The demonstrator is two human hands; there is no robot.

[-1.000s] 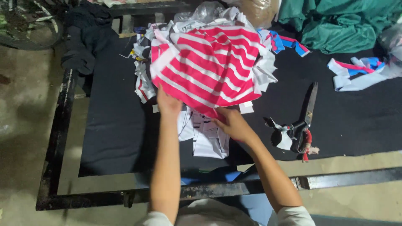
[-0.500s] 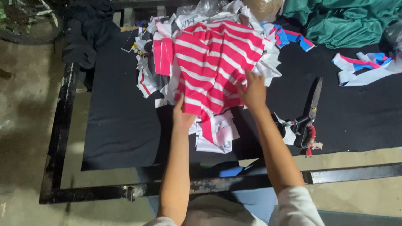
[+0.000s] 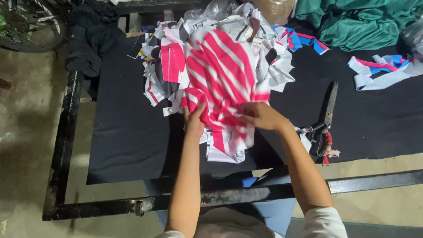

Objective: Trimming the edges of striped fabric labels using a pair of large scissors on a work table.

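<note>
A pink-and-white striped cloth piece (image 3: 222,77) lies on top of a heap of cut fabric pieces (image 3: 163,75) on a black-covered table (image 3: 128,132). My left hand (image 3: 194,120) grips the striped cloth's lower left edge. My right hand (image 3: 260,115) pinches its lower right edge. Beneath the cloth's lower end, white fabric pieces (image 3: 224,152) stick out toward me.
Large scissors (image 3: 325,119) with a red-wrapped handle lie on the table right of my right arm. Pink, blue and white strips (image 3: 381,70) and green cloth (image 3: 357,22) lie at the back right. Dark clothing (image 3: 88,39) hangs at the back left. A black metal frame (image 3: 61,150) edges the table.
Both hands gathered the striped cloth: it went from spread wide over the heap to narrower and bunched at its lower end. My right hand came down and inward; my left shifted slightly.
</note>
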